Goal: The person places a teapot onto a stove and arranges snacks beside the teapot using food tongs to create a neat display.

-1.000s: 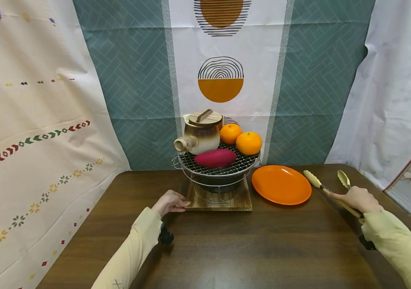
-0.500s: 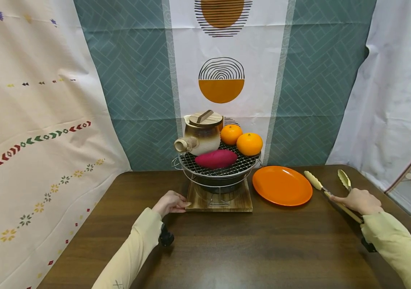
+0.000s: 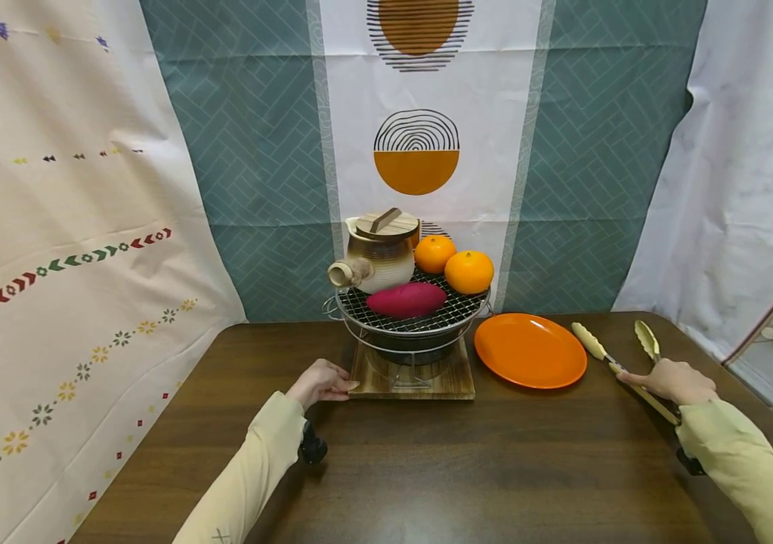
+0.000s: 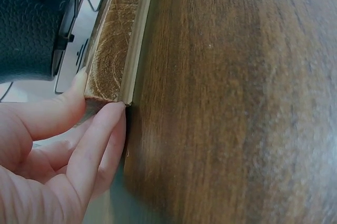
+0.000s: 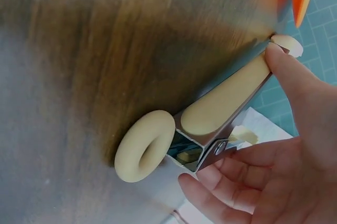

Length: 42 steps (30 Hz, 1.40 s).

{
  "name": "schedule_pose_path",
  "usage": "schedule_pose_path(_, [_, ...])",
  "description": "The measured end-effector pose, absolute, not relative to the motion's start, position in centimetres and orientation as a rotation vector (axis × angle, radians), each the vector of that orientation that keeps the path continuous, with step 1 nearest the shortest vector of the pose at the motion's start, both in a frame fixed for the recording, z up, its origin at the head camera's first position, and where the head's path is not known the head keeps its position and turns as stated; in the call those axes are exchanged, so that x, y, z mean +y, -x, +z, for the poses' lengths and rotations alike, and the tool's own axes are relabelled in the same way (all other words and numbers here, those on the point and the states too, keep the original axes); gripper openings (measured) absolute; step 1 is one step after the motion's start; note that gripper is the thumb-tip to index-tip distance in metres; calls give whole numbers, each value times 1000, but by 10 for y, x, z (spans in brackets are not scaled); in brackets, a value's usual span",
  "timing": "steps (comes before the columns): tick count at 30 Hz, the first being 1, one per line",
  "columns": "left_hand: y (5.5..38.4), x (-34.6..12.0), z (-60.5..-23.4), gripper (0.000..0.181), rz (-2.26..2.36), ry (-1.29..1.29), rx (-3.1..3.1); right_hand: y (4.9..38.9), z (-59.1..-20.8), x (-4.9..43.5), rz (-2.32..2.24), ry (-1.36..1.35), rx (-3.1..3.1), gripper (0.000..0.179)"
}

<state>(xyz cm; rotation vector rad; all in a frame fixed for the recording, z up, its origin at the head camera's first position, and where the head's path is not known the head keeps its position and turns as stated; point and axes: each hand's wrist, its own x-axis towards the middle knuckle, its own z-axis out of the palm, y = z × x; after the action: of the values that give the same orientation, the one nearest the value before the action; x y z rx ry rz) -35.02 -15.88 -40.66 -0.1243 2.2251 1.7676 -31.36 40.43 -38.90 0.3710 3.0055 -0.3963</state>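
My left hand (image 3: 321,381) pinches the front left corner of a square wooden board (image 3: 452,381). In the left wrist view, the thumb lies at the board's upper edge and the fingertips (image 4: 113,110) touch its lower edge by the tabletop. On the board stands a round tabletop grill (image 3: 420,344). My right hand (image 3: 681,380) holds a pair of tongs (image 3: 588,339) with cream tips, its two arms spread apart. The right wrist view shows the thumb (image 5: 289,71) along one cream handle (image 5: 226,100) and the fingers at the other side. A cream ring (image 5: 126,158) sits at the hinge end.
The grill's mesh (image 3: 359,306) bears a clay teapot (image 3: 386,261) with a wooden lid, a purple-red sweet potato (image 3: 406,300) and two oranges (image 3: 469,272). Between grill and tongs lies an orange plate (image 3: 530,351). Cloth curtains (image 3: 264,151) hang behind the brown table (image 3: 495,468).
Both hands keep their holds on the board and the tongs. The right hand and wrist have shifted very slightly left; the other objects look unmoved.
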Motion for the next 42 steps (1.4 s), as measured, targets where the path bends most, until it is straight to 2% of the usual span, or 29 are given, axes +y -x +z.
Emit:
schedule_pose_path(7, [350, -157, -406, 39, 1756, 121, 2246, 313, -391, 400, -404, -415, 3057, 102])
schedule_pose_path(12, [350, -156, -406, 39, 1745, 126, 2261, 311, -395, 393, -481, -370, 3313, 94])
schedule_pose_path(24, [346, -153, -401, 37, 1738, 120, 2320, 316, -384, 365, -507, 9, 3676, 66])
schedule_pose_path(35, [343, -151, -399, 33, 1608, 143, 2518, 315, -370, 330, -662, 370, 3607, 61])
schedule_pose_path(39, [339, -156, -401, 30, 1564, 85, 2602, 313, -369, 318, -620, 555, 3596, 56])
schedule_pose_path(42, [335, -162, -398, 25, 1509, 0, 2716, 309, -367, 308, -609, 580, 3543, 59])
